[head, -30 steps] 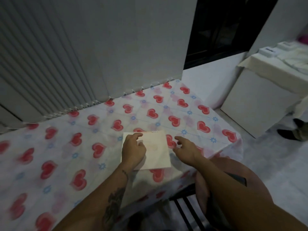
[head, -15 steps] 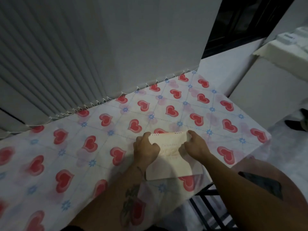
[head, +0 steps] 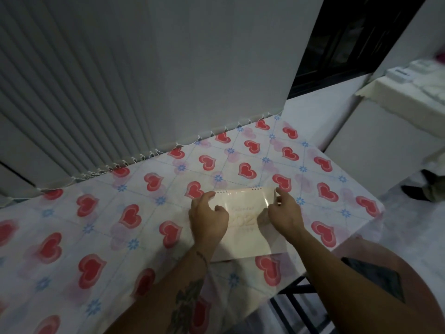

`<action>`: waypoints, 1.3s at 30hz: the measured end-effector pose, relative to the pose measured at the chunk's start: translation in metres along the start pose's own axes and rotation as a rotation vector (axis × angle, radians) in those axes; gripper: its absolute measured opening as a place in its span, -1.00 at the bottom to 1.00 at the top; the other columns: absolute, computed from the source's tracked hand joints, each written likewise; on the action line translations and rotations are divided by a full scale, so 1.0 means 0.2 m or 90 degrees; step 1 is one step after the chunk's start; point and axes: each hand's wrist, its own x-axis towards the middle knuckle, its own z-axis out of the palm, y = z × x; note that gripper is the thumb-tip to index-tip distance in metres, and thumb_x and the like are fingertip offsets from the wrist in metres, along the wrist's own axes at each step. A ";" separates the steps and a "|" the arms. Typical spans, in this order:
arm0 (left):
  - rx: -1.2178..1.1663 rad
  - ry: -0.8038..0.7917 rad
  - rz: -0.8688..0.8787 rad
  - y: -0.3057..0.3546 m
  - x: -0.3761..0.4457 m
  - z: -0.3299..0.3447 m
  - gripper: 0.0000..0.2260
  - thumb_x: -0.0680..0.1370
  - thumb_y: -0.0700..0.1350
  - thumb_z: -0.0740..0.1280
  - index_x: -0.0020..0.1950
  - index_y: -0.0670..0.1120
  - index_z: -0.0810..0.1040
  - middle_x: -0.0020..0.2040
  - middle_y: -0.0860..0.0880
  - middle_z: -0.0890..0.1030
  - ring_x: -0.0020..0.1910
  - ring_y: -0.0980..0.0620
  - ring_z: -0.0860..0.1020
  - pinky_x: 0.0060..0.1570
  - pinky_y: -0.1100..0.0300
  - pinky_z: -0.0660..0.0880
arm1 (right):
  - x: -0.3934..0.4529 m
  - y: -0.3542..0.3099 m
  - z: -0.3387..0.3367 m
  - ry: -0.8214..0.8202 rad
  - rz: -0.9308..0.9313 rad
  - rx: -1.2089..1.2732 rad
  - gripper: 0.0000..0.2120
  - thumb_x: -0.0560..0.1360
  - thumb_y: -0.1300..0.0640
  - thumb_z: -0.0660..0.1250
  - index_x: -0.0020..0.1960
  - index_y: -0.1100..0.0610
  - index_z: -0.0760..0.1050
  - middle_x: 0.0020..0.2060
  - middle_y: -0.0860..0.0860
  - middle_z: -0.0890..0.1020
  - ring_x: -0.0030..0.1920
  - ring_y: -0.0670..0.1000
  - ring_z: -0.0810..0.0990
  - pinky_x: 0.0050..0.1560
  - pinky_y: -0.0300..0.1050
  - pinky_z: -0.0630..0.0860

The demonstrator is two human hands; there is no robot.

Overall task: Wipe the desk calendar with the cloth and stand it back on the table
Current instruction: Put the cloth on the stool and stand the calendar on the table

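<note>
The cream desk calendar [head: 243,235] rests on the heart-print tablecloth near the table's front right edge. Its bound top edge, with small binding holes, points away from me. My left hand [head: 208,220] grips the top left corner with forefinger and thumb. My right hand [head: 285,213] holds the top right corner, where a glossy sheet curls up. Whether the top edge is off the table I cannot tell. No cloth is in view.
The table [head: 96,225] stands against a grey wall with ribbed blinds [head: 60,104] on the left. A white cabinet [head: 385,141] is at the right. A dark chair frame [head: 296,307] sits below the table's front edge. Someone's foot [head: 428,189] is on the floor, far right.
Both hands have moved up from the calendar's face to its far corners, and the right hand now touches it. The view has shifted closer to the table.
</note>
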 end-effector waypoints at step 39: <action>-0.148 0.204 0.219 0.09 0.07 -0.15 -0.76 0.54 -0.12 0.33 0.18 0.12 0.58 0.07 0.25 0.46 0.04 0.19 0.54 -0.05 0.31 0.58 | 0.01 -0.21 -0.13 0.091 -0.174 0.042 -0.65 0.46 0.17 0.37 0.24 0.09 0.52 0.10 -0.03 0.51 0.16 0.07 0.54 0.10 -0.02 0.54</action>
